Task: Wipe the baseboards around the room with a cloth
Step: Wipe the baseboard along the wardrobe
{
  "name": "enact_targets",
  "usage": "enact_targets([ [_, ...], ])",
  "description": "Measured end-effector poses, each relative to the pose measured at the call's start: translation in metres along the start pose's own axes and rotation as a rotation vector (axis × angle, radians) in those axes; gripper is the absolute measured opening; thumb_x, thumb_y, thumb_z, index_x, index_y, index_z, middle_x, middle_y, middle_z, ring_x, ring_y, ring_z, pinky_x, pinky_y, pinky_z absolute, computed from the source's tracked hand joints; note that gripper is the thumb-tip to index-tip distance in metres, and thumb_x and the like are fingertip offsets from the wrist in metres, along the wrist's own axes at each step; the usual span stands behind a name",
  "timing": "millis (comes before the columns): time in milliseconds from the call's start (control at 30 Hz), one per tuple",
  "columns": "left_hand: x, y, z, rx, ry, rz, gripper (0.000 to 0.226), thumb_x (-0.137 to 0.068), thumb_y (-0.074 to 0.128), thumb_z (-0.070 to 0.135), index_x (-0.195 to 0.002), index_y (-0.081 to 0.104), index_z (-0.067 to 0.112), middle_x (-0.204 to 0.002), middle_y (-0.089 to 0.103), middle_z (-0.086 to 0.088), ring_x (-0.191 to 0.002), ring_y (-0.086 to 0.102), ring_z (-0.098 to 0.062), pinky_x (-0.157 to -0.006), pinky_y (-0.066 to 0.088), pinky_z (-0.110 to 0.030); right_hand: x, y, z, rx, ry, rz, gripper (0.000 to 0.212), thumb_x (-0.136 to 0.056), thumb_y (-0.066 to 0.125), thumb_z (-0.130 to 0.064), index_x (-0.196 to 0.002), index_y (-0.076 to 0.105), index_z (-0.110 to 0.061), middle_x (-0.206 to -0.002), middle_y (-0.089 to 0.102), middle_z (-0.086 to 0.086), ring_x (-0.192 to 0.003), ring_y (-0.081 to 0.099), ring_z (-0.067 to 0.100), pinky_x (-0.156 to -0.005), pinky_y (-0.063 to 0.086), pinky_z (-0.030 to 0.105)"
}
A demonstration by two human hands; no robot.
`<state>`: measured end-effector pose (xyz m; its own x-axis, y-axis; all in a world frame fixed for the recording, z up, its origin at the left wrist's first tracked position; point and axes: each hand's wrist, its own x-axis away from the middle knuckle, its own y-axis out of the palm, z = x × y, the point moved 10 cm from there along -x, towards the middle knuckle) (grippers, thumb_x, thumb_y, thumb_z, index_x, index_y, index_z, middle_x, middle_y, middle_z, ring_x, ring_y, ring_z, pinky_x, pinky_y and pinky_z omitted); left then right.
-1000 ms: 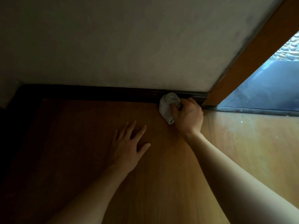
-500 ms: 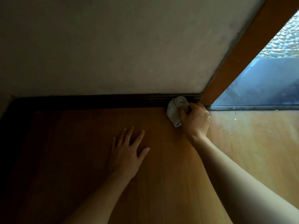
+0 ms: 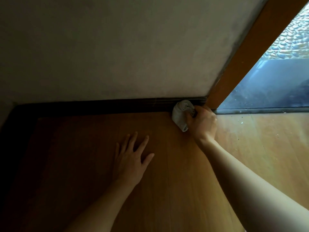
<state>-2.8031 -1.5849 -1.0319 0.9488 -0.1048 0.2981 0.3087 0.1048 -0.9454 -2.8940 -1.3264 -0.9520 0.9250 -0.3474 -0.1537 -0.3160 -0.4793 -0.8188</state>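
Cloth (image 3: 181,114), soft and light, sits rolled against the dark baseboard (image 3: 117,106) near the door frame (image 3: 234,72). Right hand (image 3: 203,123) grips its bunched middle firmly; left hand (image 3: 132,158) rests flat, fingers spread.

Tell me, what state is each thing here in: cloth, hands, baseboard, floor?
cloth: bunched up, pressed against the baseboard near its right end.
right hand: fingers curled round the cloth.
left hand: flat on the floor, fingers spread, holding nothing.
baseboard: dark, touched by the cloth beside the door frame.
floor: wooden, with pale specks on its right part.
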Motion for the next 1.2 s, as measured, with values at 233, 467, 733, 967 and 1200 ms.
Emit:
enact_targets([
  [233,0.0,-0.005,0.001,0.023,0.002,0.014,0.076,-0.083,-0.009,0.082,-0.152,-0.007,0.051,-0.168,-0.008,0.004,-0.154,-0.009,-0.022,-0.123,-0.005,-0.048,-0.009,-0.035,0.061,0.015,0.185,0.115,0.024,-0.09,0.062,-0.031,-0.083,0.069,-0.009,-0.075,0.048,0.001,-0.068,0.054,0.028,-0.059,0.035,0.03],
  [467,-0.001,-0.002,0.001,-0.014,-0.001,0.01,0.077,-0.079,-0.013,0.081,-0.151,-0.012,0.052,-0.168,-0.009,0.004,-0.154,-0.01,-0.022,-0.123,-0.005,-0.049,-0.01,-0.032,0.05,0.018,0.084,0.088,0.023,-0.091,0.064,-0.031,-0.084,0.07,-0.01,-0.076,0.051,-0.002,-0.064,0.05,0.019,-0.058,0.038,0.028],
  [733,-0.001,-0.001,0.001,0.003,-0.003,0.007,0.081,-0.074,-0.015,0.08,-0.15,-0.012,0.052,-0.168,-0.009,0.004,-0.154,-0.009,-0.022,-0.123,-0.004,-0.049,-0.009,-0.032,0.05,0.019,0.077,0.112,0.022,-0.09,0.066,-0.031,-0.088,0.072,-0.011,-0.08,0.058,0.001,-0.064,0.049,0.017,-0.059,0.037,0.027],
  [967,-0.001,-0.001,0.001,0.033,0.002,0.017,0.081,-0.076,-0.012,0.081,-0.152,-0.007,0.051,-0.169,-0.005,0.004,-0.155,-0.007,-0.022,-0.123,-0.005,-0.049,0.005,0.007,-0.012,-0.005,0.001,0.007,0.021,-0.09,0.064,-0.036,-0.091,0.071,-0.016,-0.098,0.063,0.005,-0.082,0.063,0.032,-0.064,0.037,0.03],
  [1200,0.0,0.0,-0.001,0.017,-0.004,0.05,0.079,-0.079,-0.011,0.079,-0.153,-0.005,0.051,-0.169,-0.001,0.003,-0.155,-0.003,-0.022,-0.124,0.001,-0.05,0.018,0.039,-0.059,-0.051,-0.173,-0.051,0.025,-0.091,0.064,-0.036,-0.092,0.069,-0.012,-0.091,0.058,0.001,-0.07,0.06,0.022,-0.056,0.033,0.026],
])
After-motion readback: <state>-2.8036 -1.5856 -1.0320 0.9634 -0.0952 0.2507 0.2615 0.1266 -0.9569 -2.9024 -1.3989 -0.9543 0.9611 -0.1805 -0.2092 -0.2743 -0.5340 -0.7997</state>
